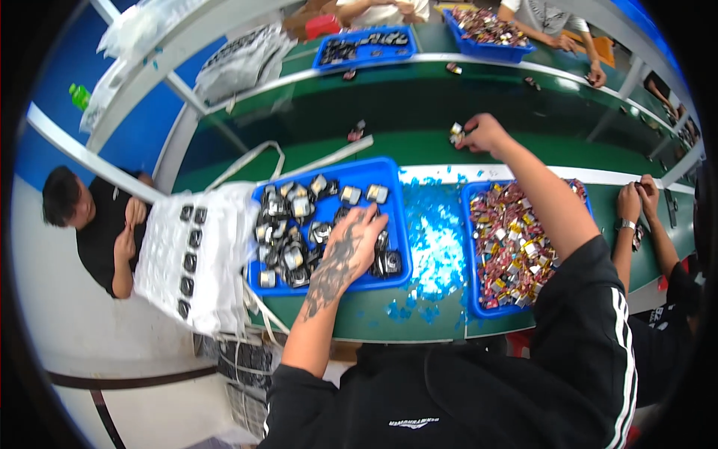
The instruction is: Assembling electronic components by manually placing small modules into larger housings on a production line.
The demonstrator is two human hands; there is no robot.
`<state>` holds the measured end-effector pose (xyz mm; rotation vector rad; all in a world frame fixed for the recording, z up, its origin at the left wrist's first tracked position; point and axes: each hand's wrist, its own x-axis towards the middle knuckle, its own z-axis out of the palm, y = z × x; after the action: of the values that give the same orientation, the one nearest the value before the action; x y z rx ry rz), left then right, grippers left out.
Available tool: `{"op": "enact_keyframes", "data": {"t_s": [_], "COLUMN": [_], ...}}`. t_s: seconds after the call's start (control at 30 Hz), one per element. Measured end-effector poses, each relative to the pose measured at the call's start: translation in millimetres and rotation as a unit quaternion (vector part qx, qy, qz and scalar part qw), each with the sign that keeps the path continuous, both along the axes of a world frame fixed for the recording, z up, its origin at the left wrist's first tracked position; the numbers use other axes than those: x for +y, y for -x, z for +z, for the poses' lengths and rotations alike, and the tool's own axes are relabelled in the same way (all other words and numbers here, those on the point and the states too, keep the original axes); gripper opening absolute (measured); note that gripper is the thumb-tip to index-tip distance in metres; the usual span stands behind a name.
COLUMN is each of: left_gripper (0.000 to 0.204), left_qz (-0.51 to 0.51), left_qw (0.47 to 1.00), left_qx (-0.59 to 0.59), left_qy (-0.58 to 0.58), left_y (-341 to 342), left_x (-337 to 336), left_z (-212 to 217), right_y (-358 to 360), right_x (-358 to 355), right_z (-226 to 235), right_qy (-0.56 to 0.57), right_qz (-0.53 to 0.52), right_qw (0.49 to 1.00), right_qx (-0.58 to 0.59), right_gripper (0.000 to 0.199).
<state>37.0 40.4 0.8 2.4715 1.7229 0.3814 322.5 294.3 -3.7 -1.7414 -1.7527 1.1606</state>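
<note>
In the head view, the left hand lies palm down, fingers slightly bent, over black cases in the left blue tray; whether it grips one cannot be told. The right hand, reaching far, pinches a small part above the green belt. Blue scraps cover the table between this tray and a right tray of reddish pieces.

Left hand among black parts in a blue tray by the counter's near edge; right hand pinching a small part.
</note>
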Motion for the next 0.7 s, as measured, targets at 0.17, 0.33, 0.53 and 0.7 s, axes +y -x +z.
{"op": "enact_keyframes", "data": {"t_s": [0.17,0.33,0.53,0.7], "left_gripper": [0.056,0.043,0.026,0.028], "left_qz": [0.017,0.020,0.139,0.077], "left_qw": [0.998,0.999,0.904,0.555], "left_qx": [0.028,0.000,-0.395,-0.782], "left_qy": [0.056,-0.040,0.083,0.272], "left_y": [7.4,14.5,-10.4,-55.1], "left_x": [9.0,20.4,7.0,-12.5], "left_z": [17.7,22.1,19.5,15.3], "right_y": [-19.8,-40.8,-62.4,-51.6], "right_x": [0.5,-55.7,-115.3,-123.0], "right_z": [3.7,81.2,64.2,49.0], "right_qy": [-0.158,-0.149,-0.207,-0.269], "right_qz": [0.055,0.199,0.294,0.224], "right_qw": [0.962,0.937,0.892,0.908], "right_qx": [-0.214,-0.246,-0.274,-0.229], "right_gripper": [0.039,0.016,0.021,0.015]}}
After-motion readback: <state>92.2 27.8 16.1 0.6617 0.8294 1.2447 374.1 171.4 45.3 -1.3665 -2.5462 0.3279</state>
